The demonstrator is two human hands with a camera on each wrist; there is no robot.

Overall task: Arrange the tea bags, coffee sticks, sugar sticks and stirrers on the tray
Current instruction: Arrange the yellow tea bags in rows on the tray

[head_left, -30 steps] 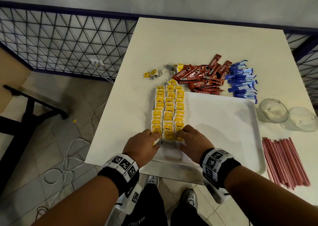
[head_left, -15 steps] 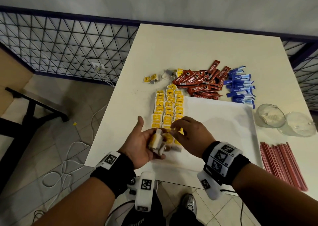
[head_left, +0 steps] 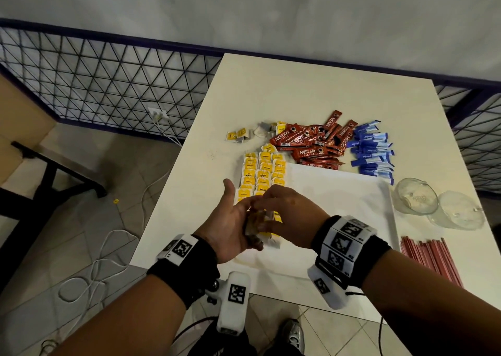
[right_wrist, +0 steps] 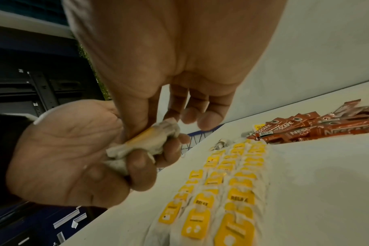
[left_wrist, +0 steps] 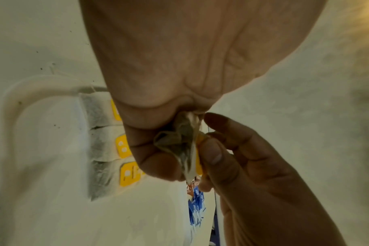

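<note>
holding a small bunch of tea bags, the left hand curls its fingers round them, palm up, above the near left corner of the tray. the right hand pinches one bag by its yellow tag. the laid rows lie directly beyond both hands, running away from the person.

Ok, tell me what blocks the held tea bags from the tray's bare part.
Nothing visible does. The left hand holds the tea bags over the rows; the tray right of them lies bare.
</note>
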